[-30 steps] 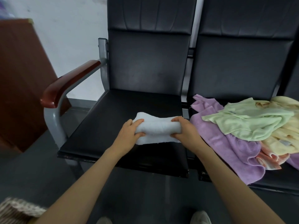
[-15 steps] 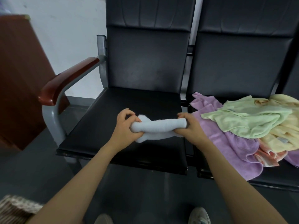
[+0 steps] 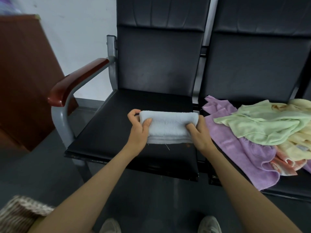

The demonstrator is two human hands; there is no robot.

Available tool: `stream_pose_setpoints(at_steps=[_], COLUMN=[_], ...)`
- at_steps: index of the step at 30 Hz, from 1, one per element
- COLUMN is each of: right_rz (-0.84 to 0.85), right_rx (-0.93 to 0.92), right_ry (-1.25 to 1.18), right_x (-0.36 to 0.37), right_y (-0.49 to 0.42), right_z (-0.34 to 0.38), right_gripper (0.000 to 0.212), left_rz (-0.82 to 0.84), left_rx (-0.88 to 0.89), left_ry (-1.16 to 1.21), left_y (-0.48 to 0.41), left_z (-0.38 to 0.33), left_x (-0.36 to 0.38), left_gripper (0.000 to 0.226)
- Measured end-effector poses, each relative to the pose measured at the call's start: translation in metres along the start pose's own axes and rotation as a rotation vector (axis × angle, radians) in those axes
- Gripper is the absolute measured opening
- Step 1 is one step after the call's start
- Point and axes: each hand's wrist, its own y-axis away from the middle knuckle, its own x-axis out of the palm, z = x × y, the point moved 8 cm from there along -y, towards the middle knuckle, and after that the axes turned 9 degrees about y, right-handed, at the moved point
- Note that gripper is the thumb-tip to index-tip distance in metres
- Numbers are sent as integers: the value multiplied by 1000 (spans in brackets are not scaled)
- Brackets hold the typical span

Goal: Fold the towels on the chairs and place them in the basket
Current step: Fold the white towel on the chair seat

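A folded white towel point(image 3: 169, 126) lies on the seat of the left black chair point(image 3: 117, 132). My left hand point(image 3: 138, 129) grips its left end, thumb on top and fingers curled behind. At its right end my right hand point(image 3: 197, 132) holds it the same way, thumb pressed on the top layer. On the right chair seat lies a loose heap: a purple towel point(image 3: 235, 148), a light green towel point(image 3: 265, 125) over it, a pale yellow towel point(image 3: 296, 145) and an orange-pink one point(image 3: 284, 163). The woven basket point(image 3: 18, 214) shows at the bottom left corner.
The left chair has a red-brown armrest point(image 3: 75, 81) on a grey metal frame. A brown wooden cabinet point(image 3: 21, 78) stands at the far left against a white wall. Dark floor runs below the seats, with my two shoes point(image 3: 208, 225) at the bottom edge.
The white towel was lifted and rolled between my hands half a second ago; now it lies flat on the seat, folded over once more, with both hands still on its ends.
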Motion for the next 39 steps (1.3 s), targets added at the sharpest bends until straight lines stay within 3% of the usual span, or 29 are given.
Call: stream_pose_setpoints(at_steps=[5, 11, 14, 19, 31, 39], right_rz=[46, 165, 215, 368, 918, 1275], right_rx=[-20, -177, -202, -242, -338, -362], right_ry=[11, 149, 149, 185, 445, 610], right_x=[-7, 10, 26, 73, 325, 495], right_y=[12, 34, 48, 73, 141, 230], right_z=[14, 41, 60, 102, 137, 97], right_gripper=[46, 36, 29, 27, 36, 33], left_rz=[62, 238, 268, 182, -60, -148], left_rx=[11, -118, -158, -159, -429, -665], left_ry=[-171, -213, -271, -348, -628, -709], left_y=[10, 37, 50, 72, 169, 275], left_z=[1, -21, -41, -53, 37, 121], left_x=[4, -13, -41, -103, -327, -437], left_gripper=[11, 5, 16, 24, 34, 36])
